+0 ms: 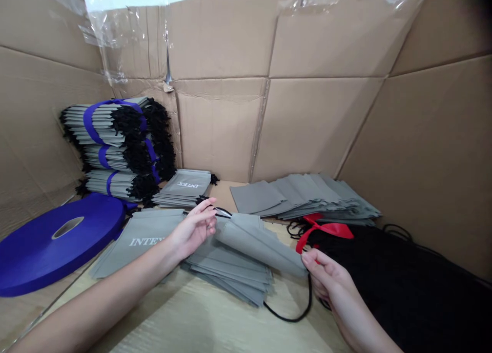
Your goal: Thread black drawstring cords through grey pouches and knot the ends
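Observation:
My left hand point(192, 231) pinches the left end of a grey fabric pouch point(261, 243), where a black cord and a thin tool stick out. My right hand point(326, 278) grips the pouch's right end together with a black cord point(292, 317) that loops down onto the table. The pouch is held just above a pile of grey pouches point(230, 271). A grey pouch printed INTEX point(142, 240) lies flat under my left forearm.
A big blue ribbon spool point(49, 243) lies at the left. Bundled pouch stacks tied with blue ribbon point(115, 148) stand at the back left. Fanned grey pouches point(307, 196) lie at the back right, with a red ribbon point(326, 230) on a heap of black cords point(403, 286). Cardboard walls point(307, 112) surround the table.

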Tool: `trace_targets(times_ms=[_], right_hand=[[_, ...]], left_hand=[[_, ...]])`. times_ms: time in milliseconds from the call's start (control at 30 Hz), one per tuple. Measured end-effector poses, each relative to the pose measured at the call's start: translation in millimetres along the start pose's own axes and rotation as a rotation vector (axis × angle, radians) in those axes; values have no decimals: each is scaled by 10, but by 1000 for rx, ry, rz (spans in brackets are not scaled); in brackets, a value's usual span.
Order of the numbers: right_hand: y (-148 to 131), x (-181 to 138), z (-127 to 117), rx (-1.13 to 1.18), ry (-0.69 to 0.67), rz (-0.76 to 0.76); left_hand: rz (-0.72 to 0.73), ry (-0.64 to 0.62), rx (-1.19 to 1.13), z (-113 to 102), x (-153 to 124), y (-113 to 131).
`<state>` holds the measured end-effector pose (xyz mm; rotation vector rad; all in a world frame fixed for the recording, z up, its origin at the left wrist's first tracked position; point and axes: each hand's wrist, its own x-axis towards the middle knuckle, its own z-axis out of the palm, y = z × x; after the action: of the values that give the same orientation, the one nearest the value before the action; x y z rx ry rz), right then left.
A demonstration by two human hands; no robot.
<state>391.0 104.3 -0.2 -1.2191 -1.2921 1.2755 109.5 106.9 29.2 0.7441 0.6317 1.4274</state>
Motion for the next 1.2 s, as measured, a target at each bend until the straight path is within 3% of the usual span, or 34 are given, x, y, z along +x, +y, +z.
trace_targets(times_ms=[100, 167, 333, 600, 800, 933, 1033, 1200], right_hand=[[24, 26, -20, 11, 12, 0], [47, 55, -43, 6, -3, 20], [41, 44, -36, 23, -7, 35], [18, -4, 16, 80, -10, 41], [52, 59, -50, 107, 3, 16], [51, 50, -43, 126, -12, 5], [43, 35, -32, 136, -27, 5], [31, 49, -65, 164, -12, -8]], left_hand=[[-146, -108, -214, 37, -48, 46], [-207, -157, -204, 56, -67, 77], [-149, -58, 39, 50, -53, 102], [-333, 16, -323, 48, -56, 130], [-327, -176, 146, 36, -58, 212], [-386, -314, 184, -52, -24, 274], [-431, -275, 77, -104, -8, 258], [-281, -148, 173, -91, -5, 174]])
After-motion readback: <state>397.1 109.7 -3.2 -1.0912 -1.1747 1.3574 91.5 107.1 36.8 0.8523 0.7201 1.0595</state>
